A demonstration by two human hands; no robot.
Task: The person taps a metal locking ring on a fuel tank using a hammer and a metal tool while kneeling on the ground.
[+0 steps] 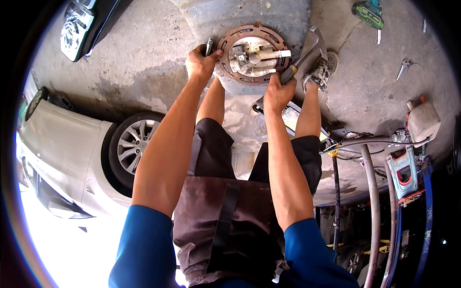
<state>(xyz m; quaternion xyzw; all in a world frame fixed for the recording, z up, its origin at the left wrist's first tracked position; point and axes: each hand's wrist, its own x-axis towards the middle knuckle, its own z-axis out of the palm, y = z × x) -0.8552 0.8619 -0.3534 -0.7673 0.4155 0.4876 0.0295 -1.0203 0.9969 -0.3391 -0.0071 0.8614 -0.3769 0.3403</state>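
Observation:
A rusty slotted ring [227, 41] surrounds a dirty whitish fuel pump top [260, 56] with pipe stubs, set in a grey tank-like body [225, 14] between my legs. My left hand [200, 63] is closed on a short silver metal rod [209, 46], its fingertips at the ring's left edge. At the ring's lower right, my right hand [279, 94] grips a dark-handled tool [289, 74]. A metal shaft and wide head reach away from that handle to the upper right; their exact kind I cannot make out.
A silver car [72, 144] with a wheel [137, 144] stands at left. On the concrete lie a car lamp [77, 31] at upper left and a green-black power tool [369, 15] at upper right. Metal pipes [372, 206] and a light-blue plastic piece [403, 170] stand at right.

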